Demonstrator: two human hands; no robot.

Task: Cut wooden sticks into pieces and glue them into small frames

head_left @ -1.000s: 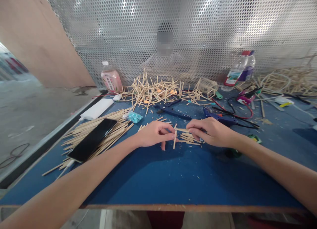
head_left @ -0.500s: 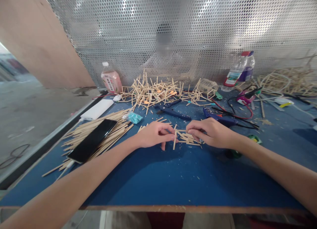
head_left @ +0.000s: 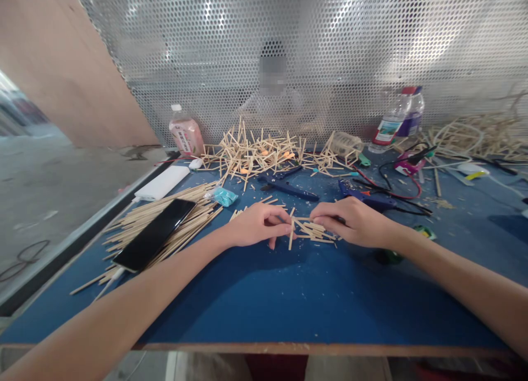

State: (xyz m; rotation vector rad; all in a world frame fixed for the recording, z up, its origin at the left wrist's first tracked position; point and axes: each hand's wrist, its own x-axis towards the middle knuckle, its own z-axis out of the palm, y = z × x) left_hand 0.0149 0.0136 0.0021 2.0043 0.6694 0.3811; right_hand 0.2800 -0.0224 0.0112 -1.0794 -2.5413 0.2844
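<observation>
My left hand point(head_left: 264, 224) is closed at mid-table, its thumb and fingers pinching a thin wooden stick point(head_left: 291, 235) that slants nearly upright. Facing it, my right hand point(head_left: 344, 219) pinches the end of another short wooden stick point(head_left: 303, 219), which runs sideways to the first one. The two sticks appear to meet close to my left fingertips, though whether they are joined I cannot tell. Below and between the hands lies a small heap of short cut sticks point(head_left: 315, 232) on the blue table point(head_left: 264, 298).
Blue pliers point(head_left: 289, 186) and a blue glue gun point(head_left: 365, 197) lie beyond the hands. A tangle of sticks point(head_left: 256, 153) lines the perforated metal screen point(head_left: 214, 51). At left, a phone point(head_left: 154, 235) rests on long sticks point(head_left: 198, 219), near a white power bank point(head_left: 162, 183).
My right hand's fingers have shifted slightly and closed more round the sideways stick. My left hand and its stick have barely moved.
</observation>
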